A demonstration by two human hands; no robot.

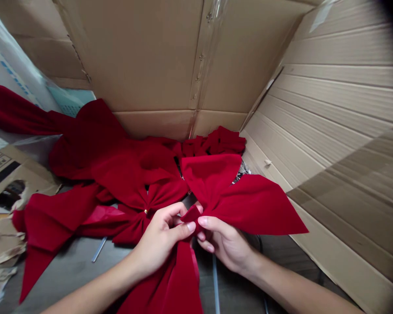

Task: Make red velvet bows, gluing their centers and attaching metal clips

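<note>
A red velvet bow (239,200) is held low in the middle of the view. My left hand (160,240) pinches its centre knot from the left, thumb and fingers closed on the fabric. From the right, my right hand (224,244) grips the same knot, fingers curled under it. One wide loop spreads to the right, another rises above my hands, and a tail hangs down between my wrists. Behind it lies a pile of more red velvet bows (118,165); one has a small gold bead at its centre.
Cardboard box walls (157,61) stand at the back, and stacked flat cardboard (340,131) leans along the right. Torn cardboard scraps (3,248) and a printed carton lie at the left. A plastic bag (16,74) sits at upper left. The floor is grey.
</note>
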